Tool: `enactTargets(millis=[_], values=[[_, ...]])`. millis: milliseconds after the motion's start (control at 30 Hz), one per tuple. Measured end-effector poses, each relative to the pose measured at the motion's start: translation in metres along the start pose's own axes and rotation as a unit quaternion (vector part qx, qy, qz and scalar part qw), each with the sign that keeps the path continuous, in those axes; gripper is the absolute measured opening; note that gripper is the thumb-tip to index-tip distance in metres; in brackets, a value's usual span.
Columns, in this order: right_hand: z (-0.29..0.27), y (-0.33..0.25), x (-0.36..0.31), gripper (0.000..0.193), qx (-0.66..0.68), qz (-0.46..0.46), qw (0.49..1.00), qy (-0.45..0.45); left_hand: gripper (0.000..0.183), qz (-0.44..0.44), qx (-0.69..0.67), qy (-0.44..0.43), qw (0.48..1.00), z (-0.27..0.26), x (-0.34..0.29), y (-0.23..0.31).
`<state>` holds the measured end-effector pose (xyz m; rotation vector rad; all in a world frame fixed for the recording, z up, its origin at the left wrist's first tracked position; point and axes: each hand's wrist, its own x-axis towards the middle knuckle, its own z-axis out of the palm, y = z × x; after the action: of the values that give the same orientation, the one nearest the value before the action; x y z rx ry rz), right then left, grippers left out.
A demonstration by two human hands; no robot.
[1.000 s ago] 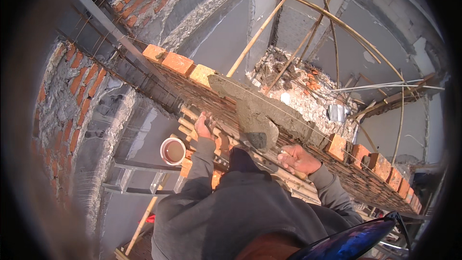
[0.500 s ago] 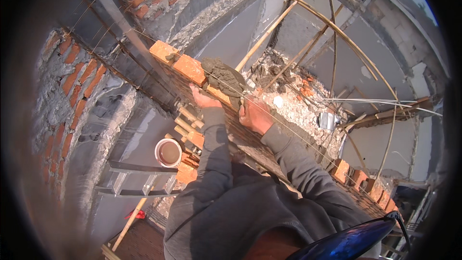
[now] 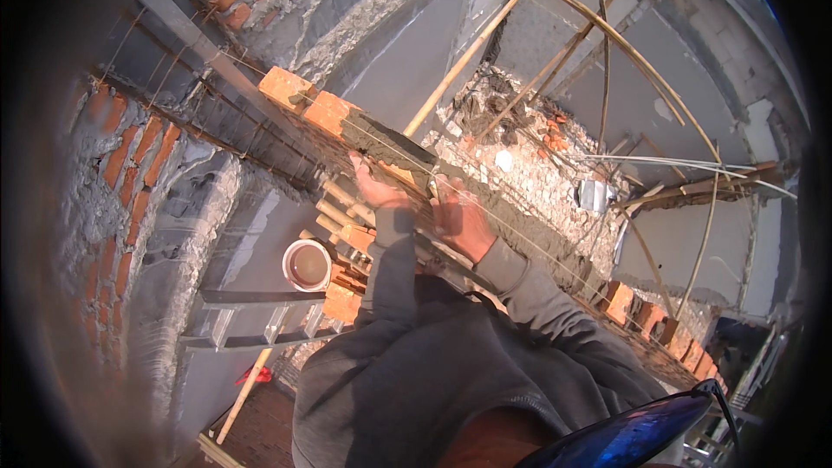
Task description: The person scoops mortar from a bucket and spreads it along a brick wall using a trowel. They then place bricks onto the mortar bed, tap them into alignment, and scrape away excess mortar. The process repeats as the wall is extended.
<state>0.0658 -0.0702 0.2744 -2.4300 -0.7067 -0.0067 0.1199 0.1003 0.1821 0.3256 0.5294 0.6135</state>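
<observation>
My left hand point(image 3: 379, 186) is closed on an orange brick point(image 3: 399, 174), most of which is hidden by my fingers and the wall edge. To its right, my right hand point(image 3: 464, 221) is wrapped round a trowel point(image 3: 434, 184), whose handle is mostly covered. Dark grey wet mortar point(image 3: 386, 139) lies in a strip just beyond both hands, against the last laid bricks. Two orange bricks, the nearer one point(image 3: 328, 113) beside the mortar, sit on the wall point(image 3: 546, 247). A thin taut string point(image 3: 529, 241) runs along the wall past my right hand.
Below left stand a round bucket point(image 3: 307, 264) of cloudy liquid, stacked bricks point(image 3: 343, 302) and a metal ladder point(image 3: 260, 321). Bamboo poles point(image 3: 472, 56) lean beyond the wall over rubble point(image 3: 494, 156). More bricks point(image 3: 617, 303) line the wall at right. Rebar point(image 3: 217, 95) stands upper left.
The heaped mortar beyond my hands now shows as a flatter, narrower strip. My right hand has turned and moved slightly lower; my left hand has shifted slightly right.
</observation>
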Motion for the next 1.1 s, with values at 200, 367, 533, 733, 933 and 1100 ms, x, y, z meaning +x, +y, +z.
enactTargets(millis=[200, 367, 533, 733, 933, 1100], values=[[-0.010, -0.002, 0.009, 0.021, 0.295, 0.026, 0.955, -0.015, 0.064, -0.019, 0.060, 0.070, 0.996, -0.011, -0.006, 0.020], [0.011, -0.051, 0.003, 0.027, 0.751, 0.247, 0.610, -0.055, 0.066, -0.082, 0.082, 0.026, 0.993, -0.021, 0.005, 0.056], [0.053, -0.075, 0.041, 0.022, 0.810, 0.315, 0.494, -0.043, 0.066, -0.109, 0.039, -0.040, 0.992, -0.014, 0.009, 0.076], [0.083, -0.063, 0.068, 0.016, 0.811, 0.363, 0.451, -0.079, 0.072, -0.213, 0.015, -0.152, 0.965, -0.006, 0.007, 0.105], [0.064, -0.074, 0.065, 0.020, 0.794, 0.360, 0.477, -0.111, 0.073, -0.244, 0.004, -0.104, 0.964, 0.007, 0.003, 0.110], [0.021, -0.054, 0.029, 0.012, 0.649, 0.304, 0.688, -0.115, 0.061, -0.151, 0.037, -0.099, 0.983, 0.014, -0.017, 0.093]])
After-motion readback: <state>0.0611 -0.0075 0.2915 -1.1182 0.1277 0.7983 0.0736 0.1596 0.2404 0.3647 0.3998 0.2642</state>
